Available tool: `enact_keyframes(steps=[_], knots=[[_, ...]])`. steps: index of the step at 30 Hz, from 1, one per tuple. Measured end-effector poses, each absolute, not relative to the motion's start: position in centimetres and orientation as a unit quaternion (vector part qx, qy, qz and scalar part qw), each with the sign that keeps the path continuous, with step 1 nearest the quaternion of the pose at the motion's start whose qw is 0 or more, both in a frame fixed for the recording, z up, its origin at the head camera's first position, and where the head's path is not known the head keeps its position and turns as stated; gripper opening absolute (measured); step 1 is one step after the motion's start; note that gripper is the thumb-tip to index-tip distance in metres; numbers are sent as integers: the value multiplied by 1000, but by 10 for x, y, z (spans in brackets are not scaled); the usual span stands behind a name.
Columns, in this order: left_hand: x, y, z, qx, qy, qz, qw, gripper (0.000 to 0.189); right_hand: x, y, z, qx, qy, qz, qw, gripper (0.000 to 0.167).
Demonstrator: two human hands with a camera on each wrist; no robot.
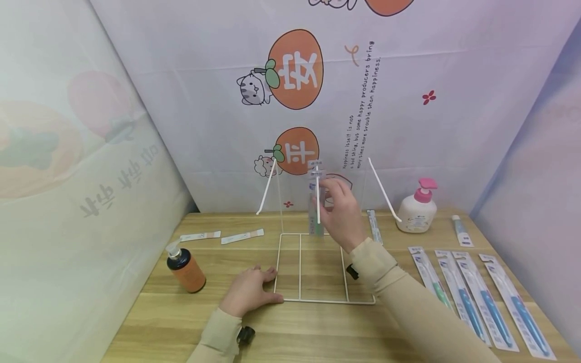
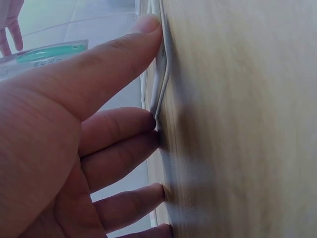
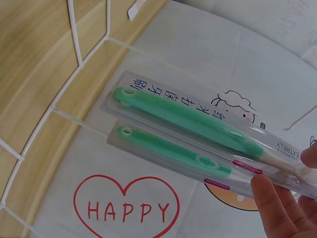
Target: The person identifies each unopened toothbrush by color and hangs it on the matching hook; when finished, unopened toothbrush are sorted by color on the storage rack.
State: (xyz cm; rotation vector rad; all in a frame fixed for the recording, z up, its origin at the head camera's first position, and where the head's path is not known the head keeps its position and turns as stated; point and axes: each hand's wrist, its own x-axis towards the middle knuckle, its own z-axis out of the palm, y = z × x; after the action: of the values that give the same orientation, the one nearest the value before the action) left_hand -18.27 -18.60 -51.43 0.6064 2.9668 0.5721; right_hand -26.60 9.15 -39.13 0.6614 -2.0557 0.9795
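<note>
A white wire display rack (image 1: 300, 267) stands on the wooden table, with three prongs pointing forward. My right hand (image 1: 342, 214) is at the middle prong (image 1: 318, 206), pinching a clear-packed toothbrush between thumb and fingers. The right wrist view shows two packs side by side, a green toothbrush (image 3: 188, 121) and a second green toothbrush (image 3: 173, 151), their heads hidden near my fingers (image 3: 272, 208). At the rack's front left corner, my left hand (image 1: 249, 292) rests with thumb and fingers spread, their tips against the base wire (image 2: 161, 74).
On the right lie several packed toothbrushes (image 1: 492, 302), a small tube (image 1: 462, 231) and a white pump bottle (image 1: 415, 214). An orange pump bottle (image 1: 188, 272) and two slim white packets (image 1: 242, 236) are on the left. Behind my right arm lies another slim pack (image 1: 374, 227). Printed cloth (image 1: 204, 126) encloses the table.
</note>
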Motion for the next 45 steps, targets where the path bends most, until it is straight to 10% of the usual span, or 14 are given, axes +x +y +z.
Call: enact_keyframes(steps=[33,45], knots=[[-181,-185,-512,180,963,196,45,79,-221,255,-456,150,-888,311,303,57],[-183,-186,-518,186,962,194,40,78,-211,343,-486,104,-952,283,54,65]])
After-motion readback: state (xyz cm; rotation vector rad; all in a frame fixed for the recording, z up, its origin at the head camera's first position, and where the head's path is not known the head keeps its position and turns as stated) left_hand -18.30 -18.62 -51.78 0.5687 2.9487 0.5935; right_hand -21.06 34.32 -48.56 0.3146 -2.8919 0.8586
